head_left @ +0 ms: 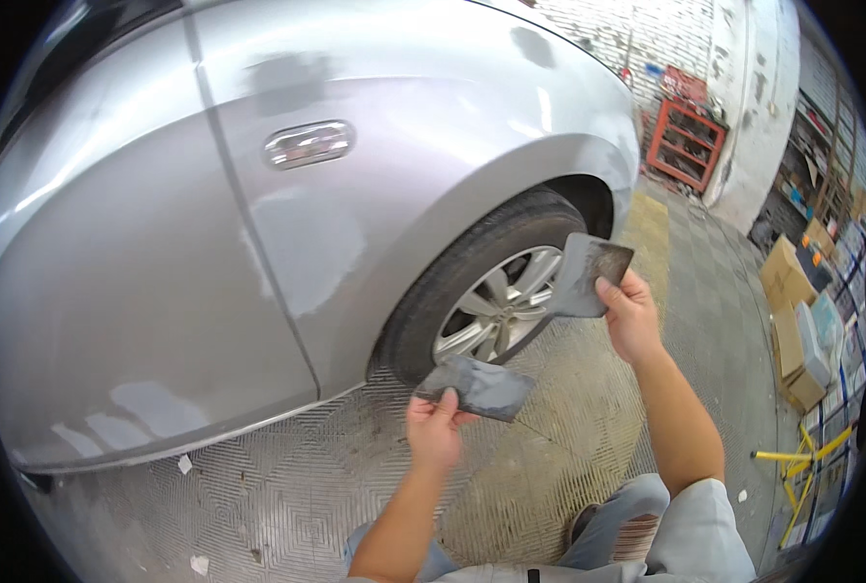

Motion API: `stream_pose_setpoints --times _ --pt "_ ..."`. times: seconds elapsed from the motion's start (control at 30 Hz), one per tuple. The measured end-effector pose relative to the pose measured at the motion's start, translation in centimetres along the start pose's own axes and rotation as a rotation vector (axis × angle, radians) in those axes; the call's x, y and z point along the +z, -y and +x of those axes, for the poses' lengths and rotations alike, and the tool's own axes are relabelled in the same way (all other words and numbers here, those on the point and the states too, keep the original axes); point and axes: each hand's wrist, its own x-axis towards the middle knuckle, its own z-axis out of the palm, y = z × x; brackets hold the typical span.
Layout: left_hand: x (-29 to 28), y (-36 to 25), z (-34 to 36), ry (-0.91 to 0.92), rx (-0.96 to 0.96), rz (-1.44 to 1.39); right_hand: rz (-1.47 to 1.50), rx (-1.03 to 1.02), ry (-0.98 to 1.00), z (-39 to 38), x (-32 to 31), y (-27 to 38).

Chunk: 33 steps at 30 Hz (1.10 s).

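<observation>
rt hand [632,316] gripping gray sheet [581,277] by edge, lt hand [435,428] pinching 2nd sheet [491,391] by edge, gap btwn, wheel [499,313] beyond

Open gap between left fingers [448,401] and right fingers [610,293], tyre [421,316] blocking beyond

Under me I see a grey floor [307,505], its fine ridges set in nested diamonds, with pale scraps [200,565] lying on it. A worn yellow band [650,223] runs across it, and past that the ground turns to plain grey checks. Ahead of me, to the right, stands a white brick wall [613,29], brightly lit, then a scuffed white pillar [744,126]. A red rack [688,145] with open shelves sits just beside the pillar. Further to my right I have crowded shelves [810,160], cardboard boxes [789,272] on the floor, and a yellow metal stand [798,463] nearer me.
</observation>
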Motion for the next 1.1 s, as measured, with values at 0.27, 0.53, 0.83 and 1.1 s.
stream_pose_setpoints --times 0.27,0.53,0.83,1.1 --pt "4.8 2.5 0.9 0.034 0.009 0.192 -0.02 0.235 0.326 -2.7 -5.7 -2.7" --pt "14.7 2.8 2.7 -0.198 0.266 0.241 -0.832 -0.18 0.622 2.9 -10.8 3.4" --pt "20.3 4.3 1.5 -0.272 0.23 0.297 -0.407 0.302 0.063 -0.8 -23.2 -1.6" --pt "21.5 5.4 5.4 -0.16 0.128 0.48 0.445 0.523 -0.354 0.6 -24.1 -3.8"
